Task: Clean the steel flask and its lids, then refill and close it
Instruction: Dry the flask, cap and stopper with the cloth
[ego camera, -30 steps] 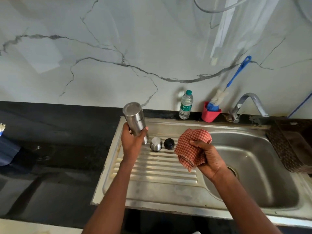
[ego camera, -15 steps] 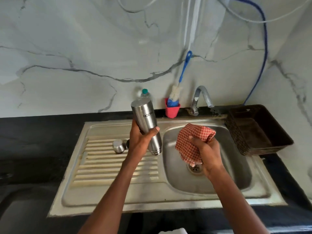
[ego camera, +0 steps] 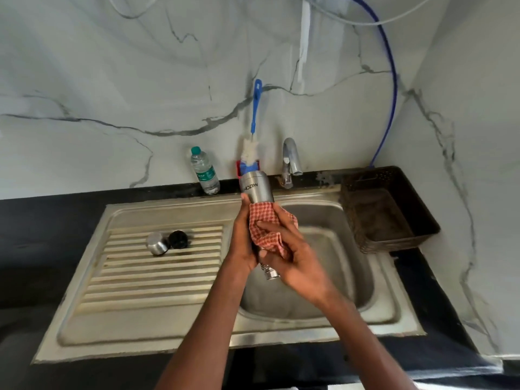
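The steel flask (ego camera: 257,188) is held upside down over the sink basin (ego camera: 349,266), its threaded mouth (ego camera: 270,274) pointing down towards me. My left hand (ego camera: 242,240) grips the flask's body from the left. My right hand (ego camera: 292,257) wraps a red checked cloth (ego camera: 264,223) around the flask's middle. Most of the flask's body is hidden by the cloth and both hands. A steel lid (ego camera: 157,243) and a black inner lid (ego camera: 178,239) lie side by side on the ribbed drainboard (ego camera: 157,277).
A plastic water bottle (ego camera: 204,170), a red cup with a blue-handled bottle brush (ego camera: 254,128) and the tap (ego camera: 291,160) stand along the back wall. A dark basket (ego camera: 385,212) sits right of the sink. Black counter surrounds the sink.
My right hand brought the cloth onto the flask and wrapped it round the body. The flask shifted right over the basin, and the view turned right.
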### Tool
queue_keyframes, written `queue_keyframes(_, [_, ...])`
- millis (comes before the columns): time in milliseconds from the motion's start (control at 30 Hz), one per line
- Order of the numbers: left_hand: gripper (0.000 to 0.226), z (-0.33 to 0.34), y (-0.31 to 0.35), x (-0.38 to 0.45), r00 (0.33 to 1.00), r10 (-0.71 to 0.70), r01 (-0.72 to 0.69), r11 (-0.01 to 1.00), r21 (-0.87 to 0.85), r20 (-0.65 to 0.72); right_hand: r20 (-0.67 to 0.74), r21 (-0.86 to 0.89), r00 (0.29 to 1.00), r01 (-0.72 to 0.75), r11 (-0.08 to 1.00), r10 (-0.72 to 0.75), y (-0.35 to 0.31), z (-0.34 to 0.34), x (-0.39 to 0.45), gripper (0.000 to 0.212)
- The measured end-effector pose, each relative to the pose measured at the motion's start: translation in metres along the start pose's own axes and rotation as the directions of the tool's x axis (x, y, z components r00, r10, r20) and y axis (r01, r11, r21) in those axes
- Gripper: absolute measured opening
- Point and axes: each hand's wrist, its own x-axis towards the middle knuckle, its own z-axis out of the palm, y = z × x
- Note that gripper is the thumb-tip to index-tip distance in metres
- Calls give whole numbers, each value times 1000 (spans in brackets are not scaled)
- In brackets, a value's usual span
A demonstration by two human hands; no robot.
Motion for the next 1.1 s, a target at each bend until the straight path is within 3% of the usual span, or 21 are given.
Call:
queue_keyframes(100, [78, -4, -6, 2, 1000, -12, 12, 1000, -25, -16, 100, 99, 986, -147, 984, 137, -6, -1, -4, 38])
queue_keyframes(200, [69, -7, -7, 1, 998, 39, -41, 999, -25, -49, -7, 210, 970, -237, 949, 244, -3, 13, 7, 32])
queue_keyframes(333, [58, -10, -3, 1, 973, 232, -230, 963, 139, 2, -100, -48, 987, -130, 990, 124, -6, 25, 41, 46])
queue_keyframes(433, [55, -8, 7, -1, 952, 300, -307, 924, 229, 66, -131, -118, 988, -100, 988, 84, -23, 20, 73, 56])
queue_keyframes(533, [59, -16, 31, 3, 946, 314, -325, 896, 302, 85, -69, -250, 998, -7, 968, -10, -32, 30, 68, 59])
queue_keyframes(600, [65, -17, 47, 1, 962, 272, -271, 920, 283, 37, 0, -426, 996, 77, 901, -85, -33, 45, 45, 59])
queue_keyframes(667, [66, -20, 57, -1, 976, 216, -209, 944, 256, -1, 10, -541, 998, 63, 839, -68, -30, 62, 28, 57])
queue_keyframes(767, [63, -30, 57, -3, 980, 195, -196, 946, 257, 30, -61, -559, 997, -1, 829, -40, -33, 72, 43, 57])
queue_keyframes(933, [46, -32, 61, 0, 948, 286, -317, 877, 361, 137, -212, -562, 972, -37, 827, -100, -45, 65, 108, 54])
queue_keyframes(1033, [51, -33, 66, 3, 931, 354, -363, 857, 367, 94, -198, -459, 973, 13, 888, -117, -45, 67, 116, 52])
queue_keyframes(1100, [63, -37, 74, 0, 947, 321, -315, 902, 295, 29, -116, -367, 988, 50, 929, -100, -45, 75, 93, 53])
